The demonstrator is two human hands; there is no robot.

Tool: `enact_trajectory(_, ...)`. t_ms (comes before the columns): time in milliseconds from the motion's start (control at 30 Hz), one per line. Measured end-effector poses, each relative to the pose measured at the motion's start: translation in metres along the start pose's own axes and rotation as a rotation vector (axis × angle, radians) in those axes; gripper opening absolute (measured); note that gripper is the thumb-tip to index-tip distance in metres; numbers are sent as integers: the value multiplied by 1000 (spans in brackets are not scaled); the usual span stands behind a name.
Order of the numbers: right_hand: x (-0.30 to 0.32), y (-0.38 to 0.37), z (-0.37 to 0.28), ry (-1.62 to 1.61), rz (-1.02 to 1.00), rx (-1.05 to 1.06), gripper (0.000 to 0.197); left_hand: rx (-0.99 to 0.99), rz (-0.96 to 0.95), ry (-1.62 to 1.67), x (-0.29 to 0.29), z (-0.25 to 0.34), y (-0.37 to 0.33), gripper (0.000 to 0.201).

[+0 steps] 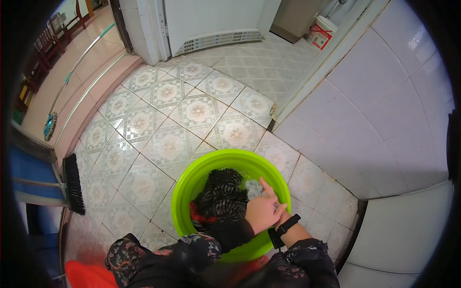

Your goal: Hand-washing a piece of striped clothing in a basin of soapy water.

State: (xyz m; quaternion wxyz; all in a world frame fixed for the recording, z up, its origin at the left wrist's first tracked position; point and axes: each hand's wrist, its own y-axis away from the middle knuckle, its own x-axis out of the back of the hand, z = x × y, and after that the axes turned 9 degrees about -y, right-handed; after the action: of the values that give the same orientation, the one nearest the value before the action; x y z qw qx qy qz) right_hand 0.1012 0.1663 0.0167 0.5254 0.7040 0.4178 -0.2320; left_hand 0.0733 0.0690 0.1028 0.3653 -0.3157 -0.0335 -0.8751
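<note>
My left hand [261, 212] and my right hand [279, 214] come together over the right side of a bright green plastic basin [179, 192]. Both are closed around part of a wet light-grey cloth [253, 188], which bunches out beside the left hand's fingers. One finger points up and away from the rest. My right hand's fingers are partly hidden behind the left. A black strap circles my right wrist. Left of my hands, a dark patterned garment [222, 194] lies heaped in the basin, with a red piece of cloth [200, 214] at its edge.
Patterned tiles [168, 144] cover the floor. A black-bristled broom [73, 185] stands at the left, and a mop [50, 126] lies past a raised step. White cabinet panels [398, 233] are at my right. Beyond the doorway sits a white and red bucket [321, 32].
</note>
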Motion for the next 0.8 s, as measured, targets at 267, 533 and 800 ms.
enact_trajectory(267, -28, 11, 30, 230, 483, 127, 25, 238, 137, -359, 20, -107, -28, 31)
enact_trajectory(533, 28, 8, 1, 364, 651, 102, 33, -170, -208, -868, -5, -117, -6, 44)
enact_trajectory(800, 0, 9, 1, 25, 306, -150, 50, -44, -336, -355, -14, -93, -10, 30)
